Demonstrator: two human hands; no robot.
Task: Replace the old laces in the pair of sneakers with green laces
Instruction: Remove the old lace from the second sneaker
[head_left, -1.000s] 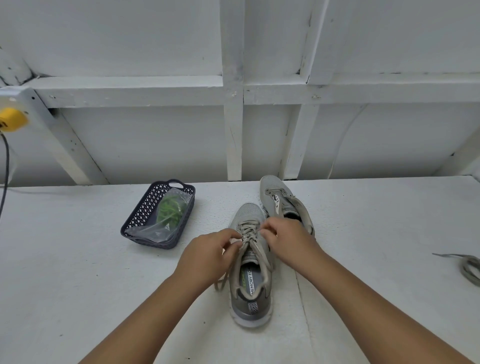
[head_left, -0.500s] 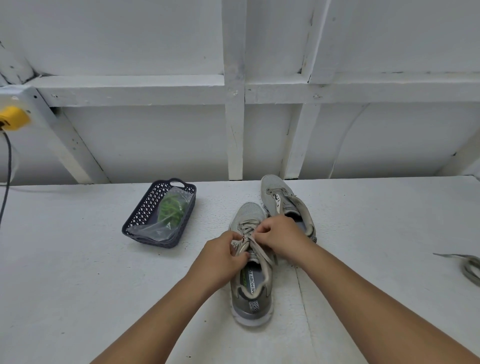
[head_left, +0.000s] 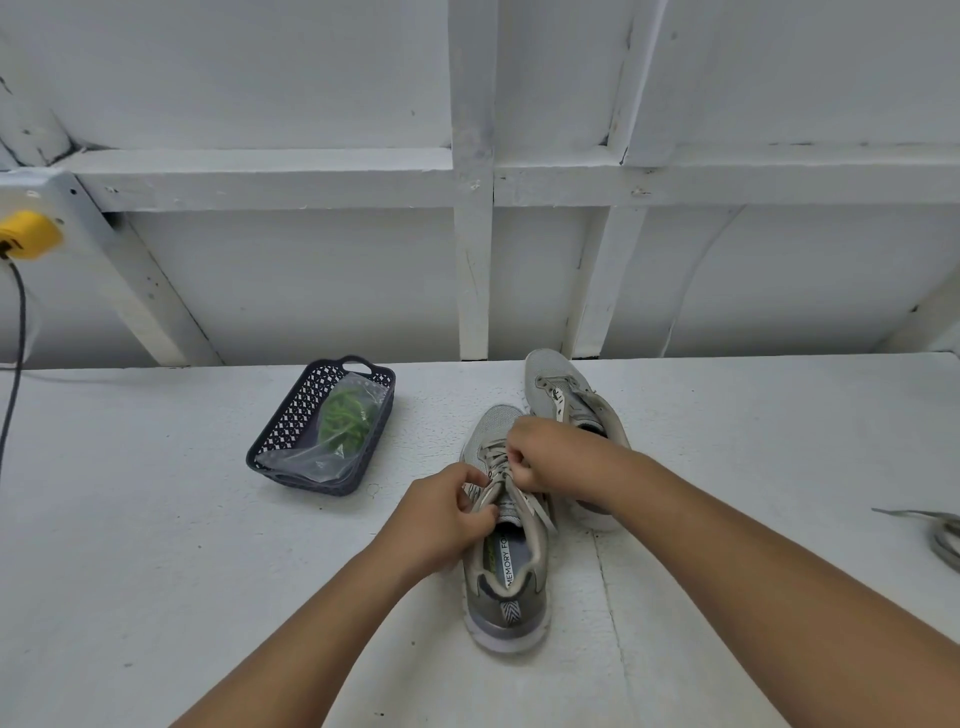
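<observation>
From my head camera, looking down, both my hands are on the near grey sneaker (head_left: 501, 545), which sits on the white tabletop (head_left: 156, 545) with its heel towards me and its toe pointing away. My left hand (head_left: 441, 519) rests against the sneaker's left side, and its fingers (head_left: 480, 514) are curled in, pinching the old beige lace (head_left: 493, 467) beside the tongue. My right hand (head_left: 550, 454) is just beyond it, over the lacing, with its fingers (head_left: 511, 460) bent tight round a strand of the same lace; how many strands they hold I cannot tell. A loose end of that lace trails down the sneaker's right side, just under my right wrist. The second sneaker (head_left: 566, 400) stands past my right fingers, touching or nearly touching the first, partly hidden by my right hand and forearm, its eyelets looking unlaced. Well off to the left of my left fingers is a dark perforated basket (head_left: 291, 426), and lying in it is a clear plastic bag (head_left: 317, 457) with the green laces (head_left: 345, 418) bundled inside. Far to the right of my right fingers, at the frame's edge, a loose grey lace (head_left: 940, 535) lies on the tabletop. High at the far left a yellow plug (head_left: 28, 234) sits in a wall box, its dark cord hanging down.
</observation>
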